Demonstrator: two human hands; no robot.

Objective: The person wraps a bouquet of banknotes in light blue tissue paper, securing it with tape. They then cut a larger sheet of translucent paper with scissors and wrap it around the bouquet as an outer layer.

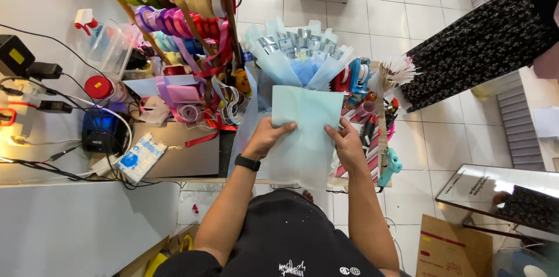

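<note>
A pale blue sheet of wrapping paper (307,120) lies in front of me on the work table, its lower end hanging over the near edge. My left hand (269,136) presses flat on the sheet's left side; a black watch sits on that wrist. On the sheet's right edge rests my right hand (347,144), fingers spread. Just beyond the sheet stands a bouquet (300,50) of folded banknotes wrapped in light blue paper.
A wooden rack of coloured ribbon spools (174,9) stands at the left. Chargers, cables and a red-capped can (100,87) crowd the far left. A teal glue gun (391,166) lies at the right edge, a tape dispenser (356,76) behind it. Cardboard box (454,251) on the floor.
</note>
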